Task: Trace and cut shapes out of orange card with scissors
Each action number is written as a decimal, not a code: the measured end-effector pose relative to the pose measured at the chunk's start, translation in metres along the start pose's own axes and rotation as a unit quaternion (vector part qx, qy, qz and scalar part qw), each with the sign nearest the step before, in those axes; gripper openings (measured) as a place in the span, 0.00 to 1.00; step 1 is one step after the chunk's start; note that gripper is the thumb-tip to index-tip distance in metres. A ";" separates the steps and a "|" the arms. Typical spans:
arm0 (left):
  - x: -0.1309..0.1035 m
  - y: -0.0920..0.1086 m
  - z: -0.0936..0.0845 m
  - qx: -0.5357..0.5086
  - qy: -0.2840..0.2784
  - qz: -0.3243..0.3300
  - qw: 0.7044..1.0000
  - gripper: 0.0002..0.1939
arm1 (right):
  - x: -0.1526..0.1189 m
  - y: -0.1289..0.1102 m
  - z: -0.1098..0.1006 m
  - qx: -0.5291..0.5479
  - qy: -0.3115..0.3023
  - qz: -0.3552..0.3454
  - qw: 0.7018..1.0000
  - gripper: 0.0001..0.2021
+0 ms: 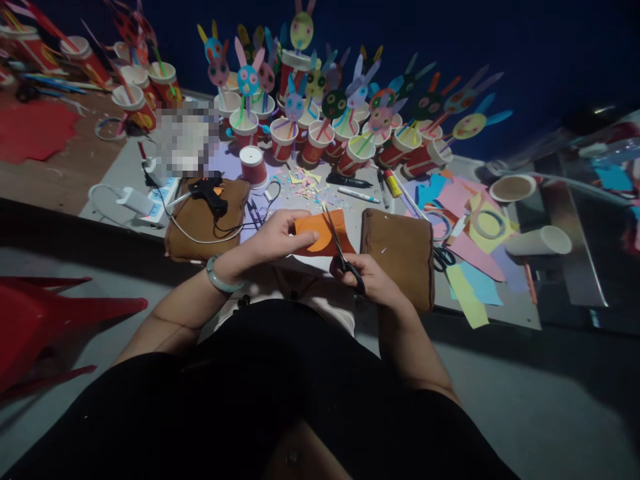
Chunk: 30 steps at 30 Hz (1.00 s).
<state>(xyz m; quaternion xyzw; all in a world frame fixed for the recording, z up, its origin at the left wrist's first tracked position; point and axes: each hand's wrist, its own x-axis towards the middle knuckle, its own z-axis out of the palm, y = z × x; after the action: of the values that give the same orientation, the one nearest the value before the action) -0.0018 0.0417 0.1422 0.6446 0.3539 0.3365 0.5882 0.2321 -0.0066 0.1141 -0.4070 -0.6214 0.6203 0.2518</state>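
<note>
An orange paper [315, 233] is pinched by its left side in my left hand [278, 235], the thumb lying on top of it. My right hand [369, 277] is closed round the dark handles of a pair of scissors [338, 245]. The scissor blades lie across the orange paper, right of a rounded, lighter orange area. White paper or cloth shows just under the orange piece. Both hands are at the table's front edge, between two brown cushions, the left one [200, 233] and the right one [399, 257].
Red paper cups [284, 139] with rabbit-face figures stand along the back. A black glue gun [213, 193] and its cable lie on the left cushion. Markers [359, 195] and paper scraps [305, 183] lie ahead. Coloured sheets [480, 250] and a roll [540, 241] are at right. A red stool [65, 313] stands left.
</note>
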 end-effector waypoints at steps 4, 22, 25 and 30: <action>0.000 -0.002 0.001 -0.003 0.001 -0.007 1.000 0.14 | -0.001 0.004 0.000 0.004 -0.003 -0.003 1.000 0.28; -0.002 -0.004 0.004 -0.046 0.021 0.002 0.999 0.17 | -0.005 0.011 0.003 0.022 0.005 -0.007 1.000 0.29; -0.002 -0.005 0.005 -0.042 0.019 -0.003 0.999 0.17 | -0.003 0.010 0.004 0.008 0.006 -0.024 1.000 0.30; -0.002 -0.005 0.004 -0.027 0.007 0.007 1.000 0.18 | -0.001 0.007 0.006 -0.008 0.010 -0.044 0.999 0.30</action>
<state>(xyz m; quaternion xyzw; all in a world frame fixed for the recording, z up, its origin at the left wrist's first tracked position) 0.0001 0.0378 0.1367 0.6287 0.3448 0.3543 0.6003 0.2289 -0.0113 0.1072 -0.3874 -0.6412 0.5996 0.2815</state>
